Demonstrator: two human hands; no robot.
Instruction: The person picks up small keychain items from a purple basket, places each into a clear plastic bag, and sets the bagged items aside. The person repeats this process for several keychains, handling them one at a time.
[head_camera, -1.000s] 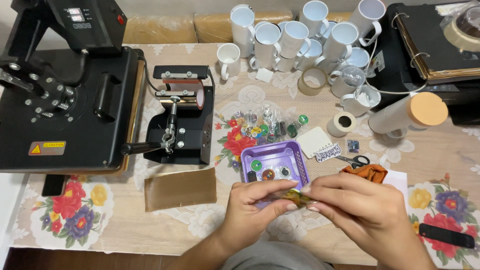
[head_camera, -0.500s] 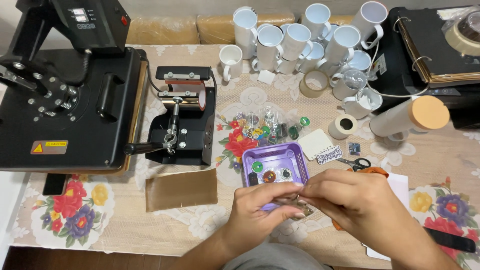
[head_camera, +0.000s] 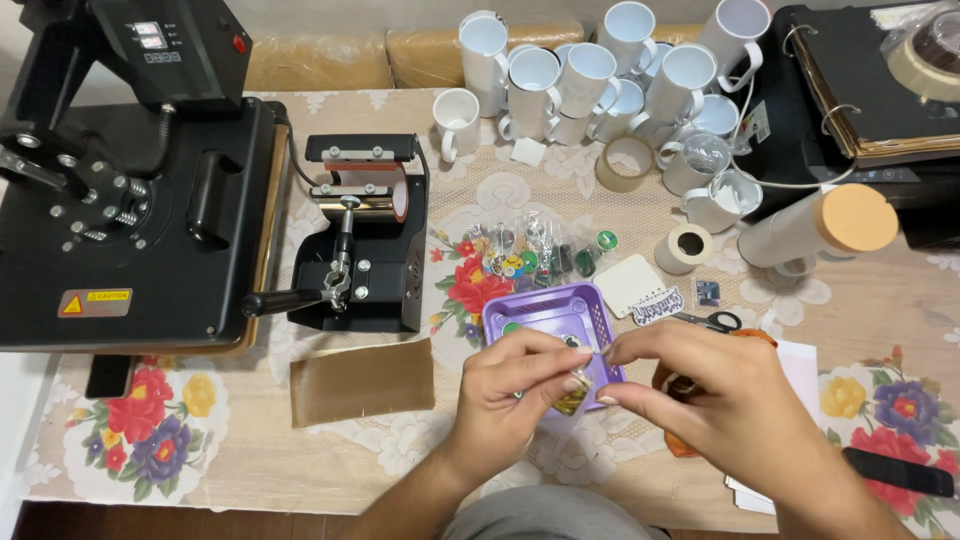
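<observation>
Head view, looking down on a work table covered with a lace-and-flower cloth (head_camera: 150, 440).

Left hand (head_camera: 515, 395) was at 6 o'clock in the frame, fingers curled, pinching a small gold-coloured piece (head_camera: 572, 400) between thumb and fingertips. Right hand (head_camera: 700, 395) sat just at its 3 o'clock, fingers bent inward, fingertips meeting the same piece from the other side. Both hands were closed on it; its exact kind could not be told, as it was mostly hidden by the fingers.

The piece was held just above the near edge of a small purple basket (head_camera: 545, 312), which lay at 12 o'clock from the hands and contained a few small round items.

Surroundings:
- Clear bag of small coloured buttons (head_camera: 530, 250), at 12 o'clock from the basket.
- Mug press (head_camera: 365, 235), at 10 o'clock from the hands; flat heat press (head_camera: 120, 190) beyond it, at 9 o'clock of the mug press.
- Brown sheet (head_camera: 360, 380), at 9 o'clock from the left hand, flat on the cloth.
- Group of white mugs (head_camera: 590, 75), at 12 o'clock in the frame, standing close together.
- Two tape rolls (head_camera: 625, 165), (head_camera: 685, 247), at 1 o'clock from the hands.
- Scissors (head_camera: 715, 320), just beyond the right hand, partly hidden by it.
- Cork-capped white tube (head_camera: 815, 225), at 2 o'clock, lying on its side.
</observation>
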